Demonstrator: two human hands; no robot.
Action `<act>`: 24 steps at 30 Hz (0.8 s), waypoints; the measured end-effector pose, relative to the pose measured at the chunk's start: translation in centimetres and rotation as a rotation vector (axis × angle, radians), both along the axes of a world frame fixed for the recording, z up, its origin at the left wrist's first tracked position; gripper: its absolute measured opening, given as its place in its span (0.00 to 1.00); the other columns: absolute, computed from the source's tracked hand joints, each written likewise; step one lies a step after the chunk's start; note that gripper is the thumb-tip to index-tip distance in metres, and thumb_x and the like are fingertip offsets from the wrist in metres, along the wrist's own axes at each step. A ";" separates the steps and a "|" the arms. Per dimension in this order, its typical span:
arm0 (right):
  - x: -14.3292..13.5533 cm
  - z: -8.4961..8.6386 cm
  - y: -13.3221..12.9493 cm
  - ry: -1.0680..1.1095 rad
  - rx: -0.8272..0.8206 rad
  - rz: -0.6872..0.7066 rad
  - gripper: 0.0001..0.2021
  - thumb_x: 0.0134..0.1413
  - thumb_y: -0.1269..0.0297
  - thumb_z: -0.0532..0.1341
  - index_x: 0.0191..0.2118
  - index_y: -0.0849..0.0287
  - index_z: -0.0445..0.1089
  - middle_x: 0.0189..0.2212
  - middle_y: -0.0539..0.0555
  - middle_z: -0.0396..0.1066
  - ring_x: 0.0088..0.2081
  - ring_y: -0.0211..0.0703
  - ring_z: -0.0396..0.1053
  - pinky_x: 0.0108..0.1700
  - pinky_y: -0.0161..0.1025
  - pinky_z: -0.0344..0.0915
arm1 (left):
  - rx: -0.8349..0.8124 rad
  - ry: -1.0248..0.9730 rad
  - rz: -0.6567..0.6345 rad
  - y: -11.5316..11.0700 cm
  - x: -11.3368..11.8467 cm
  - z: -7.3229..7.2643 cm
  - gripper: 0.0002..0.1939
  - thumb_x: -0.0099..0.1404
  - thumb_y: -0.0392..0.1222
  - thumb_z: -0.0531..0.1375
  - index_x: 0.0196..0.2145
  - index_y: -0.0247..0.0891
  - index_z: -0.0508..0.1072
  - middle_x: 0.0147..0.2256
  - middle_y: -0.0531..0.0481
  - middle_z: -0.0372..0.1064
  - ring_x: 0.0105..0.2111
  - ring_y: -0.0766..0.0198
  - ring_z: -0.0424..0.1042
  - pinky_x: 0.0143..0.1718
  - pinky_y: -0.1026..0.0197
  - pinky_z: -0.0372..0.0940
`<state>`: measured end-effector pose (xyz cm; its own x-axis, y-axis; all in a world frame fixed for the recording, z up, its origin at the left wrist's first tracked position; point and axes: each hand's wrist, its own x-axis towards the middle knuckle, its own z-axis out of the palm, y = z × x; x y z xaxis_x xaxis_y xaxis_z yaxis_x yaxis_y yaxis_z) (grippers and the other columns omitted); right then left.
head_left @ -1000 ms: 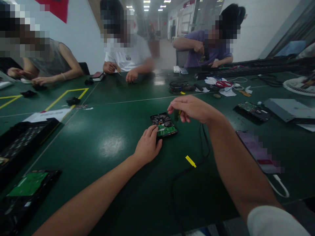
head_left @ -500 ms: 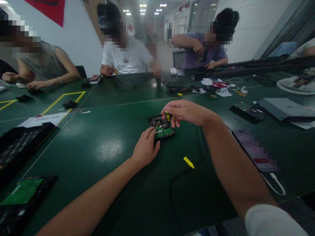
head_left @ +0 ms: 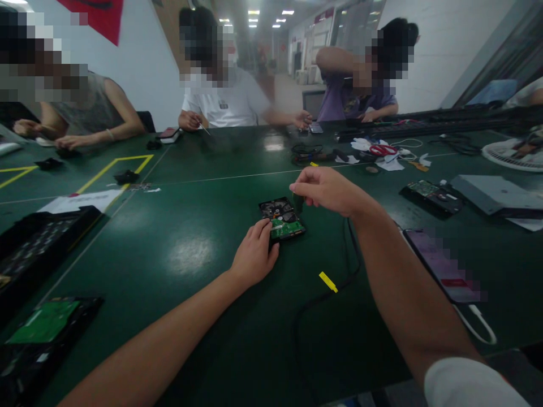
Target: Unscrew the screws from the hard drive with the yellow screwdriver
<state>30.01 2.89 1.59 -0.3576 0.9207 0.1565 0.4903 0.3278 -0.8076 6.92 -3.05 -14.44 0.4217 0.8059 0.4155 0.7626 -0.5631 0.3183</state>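
Note:
A hard drive lies on the green table, its green circuit board on the near side and dark metal casing beyond. My left hand grips its near left corner, fingers on top and thumb against the near edge. Above the drive's right side, my right hand is closed with fingertips pinched together. It holds a short dark tool that looks like a screwdriver, mostly hidden by the fingers; its tip cannot be made out.
A black cable with a yellow tag runs near my right forearm. To the right are a phone, another drive and a grey metal box. At left sit a black tray and another circuit-board unit. Co-workers sit opposite.
My right hand has turned and lifted slightly off the drive, uncovering more of it; the tool's yellow marks no longer show. My left hand keeps its grip. A co-worker's arm opposite reached rightward.

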 end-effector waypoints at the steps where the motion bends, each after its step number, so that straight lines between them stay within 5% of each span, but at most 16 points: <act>1: -0.1 0.0 0.0 0.011 -0.009 -0.001 0.08 0.64 0.61 0.67 0.34 0.57 0.73 0.23 0.49 0.71 0.23 0.36 0.67 0.23 0.33 0.61 | -0.002 -0.001 0.000 0.0 0.0 0.1 0.27 0.73 0.43 0.56 0.66 0.33 0.60 0.65 0.32 0.61 0.64 0.43 0.64 0.66 0.37 0.65; 9: 0.2 0.1 0.1 0.113 -0.144 0.098 0.11 0.71 0.59 0.62 0.39 0.59 0.78 0.33 0.54 0.78 0.23 0.35 0.72 0.20 0.31 0.64 | 0.006 0.001 -0.001 0.0 0.0 0.0 0.27 0.73 0.43 0.57 0.66 0.35 0.60 0.64 0.33 0.61 0.64 0.42 0.65 0.66 0.37 0.65; 17: 0.6 -0.2 0.4 0.257 -0.242 0.115 0.10 0.71 0.58 0.62 0.41 0.59 0.75 0.41 0.56 0.79 0.28 0.37 0.76 0.31 0.35 0.77 | 0.000 0.004 0.003 0.0 0.0 0.0 0.26 0.74 0.44 0.56 0.66 0.33 0.60 0.64 0.33 0.60 0.64 0.43 0.64 0.67 0.39 0.64; 21: 1.0 0.0 0.4 0.191 -0.172 0.126 0.08 0.70 0.59 0.63 0.45 0.57 0.76 0.37 0.54 0.78 0.27 0.36 0.73 0.27 0.33 0.71 | -0.008 0.004 0.004 0.0 0.0 0.1 0.26 0.74 0.44 0.56 0.65 0.32 0.61 0.64 0.32 0.61 0.64 0.43 0.64 0.66 0.39 0.65; 24: 1.4 0.3 0.4 0.077 -0.047 0.076 0.07 0.66 0.59 0.67 0.39 0.56 0.76 0.30 0.51 0.75 0.27 0.36 0.69 0.24 0.31 0.63 | -0.011 0.003 0.005 0.0 -0.1 0.1 0.26 0.74 0.44 0.56 0.66 0.34 0.60 0.65 0.33 0.60 0.64 0.42 0.64 0.66 0.37 0.65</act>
